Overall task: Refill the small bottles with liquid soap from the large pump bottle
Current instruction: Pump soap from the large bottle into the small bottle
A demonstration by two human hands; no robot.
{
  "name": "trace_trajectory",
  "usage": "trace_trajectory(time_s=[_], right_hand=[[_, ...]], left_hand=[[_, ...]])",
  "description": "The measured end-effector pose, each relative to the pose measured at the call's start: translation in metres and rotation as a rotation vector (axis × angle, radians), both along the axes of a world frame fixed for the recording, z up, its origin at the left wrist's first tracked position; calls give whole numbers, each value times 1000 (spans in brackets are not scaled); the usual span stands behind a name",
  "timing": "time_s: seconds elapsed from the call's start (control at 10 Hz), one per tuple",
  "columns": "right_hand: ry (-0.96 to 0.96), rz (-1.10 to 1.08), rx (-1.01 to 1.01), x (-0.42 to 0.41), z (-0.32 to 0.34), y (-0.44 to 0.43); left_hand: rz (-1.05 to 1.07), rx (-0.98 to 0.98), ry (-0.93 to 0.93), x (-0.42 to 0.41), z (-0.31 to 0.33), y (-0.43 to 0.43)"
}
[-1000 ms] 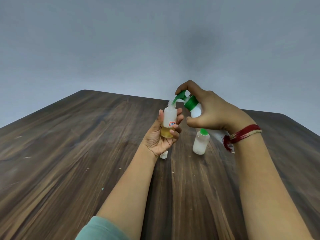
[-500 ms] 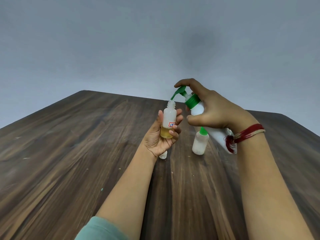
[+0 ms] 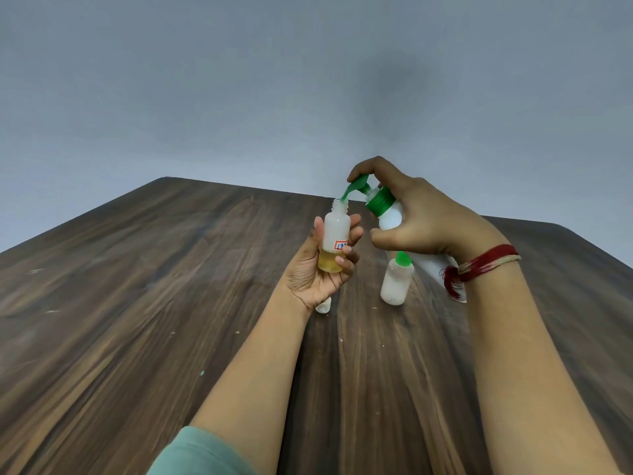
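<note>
Over dark wood table (image 3: 137, 303), grey wall (image 3: 239, 80), L grip (image 3: 318, 269) holds small bottle (image 3: 335, 231), R grip (image 3: 421, 217) holds pump bottle (image 3: 390, 217).

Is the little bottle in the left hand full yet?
No, partly full: yellow liquid fills only the lower part of the small bottle in the left hand.

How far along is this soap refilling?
Done: perhaps the capped bottle on the table, contents unclear. In hand: the left hand holds an open bottle with yellow soap low down; the right hand tips the pump bottle, nozzle at its mouth. Left: topping up, capping.
</note>
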State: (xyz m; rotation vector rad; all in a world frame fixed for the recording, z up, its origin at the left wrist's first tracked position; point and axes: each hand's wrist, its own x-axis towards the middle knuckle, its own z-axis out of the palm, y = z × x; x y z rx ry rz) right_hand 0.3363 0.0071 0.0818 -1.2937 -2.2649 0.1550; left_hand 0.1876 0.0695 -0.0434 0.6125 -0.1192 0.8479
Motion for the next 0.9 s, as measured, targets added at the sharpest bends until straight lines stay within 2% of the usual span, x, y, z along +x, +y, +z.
trace_trajectory(time_s=[0.3, 0.7, 0.9], right_hand=[[-15, -7, -25, 1, 1, 1], [215, 175, -40, -3, 8, -6], [232, 212, -53, -10, 6, -6]], left_hand=[[7, -5, 4, 1, 1, 0], [19, -31, 13, 1, 2, -4], [-16, -38, -13, 0, 4, -5]])
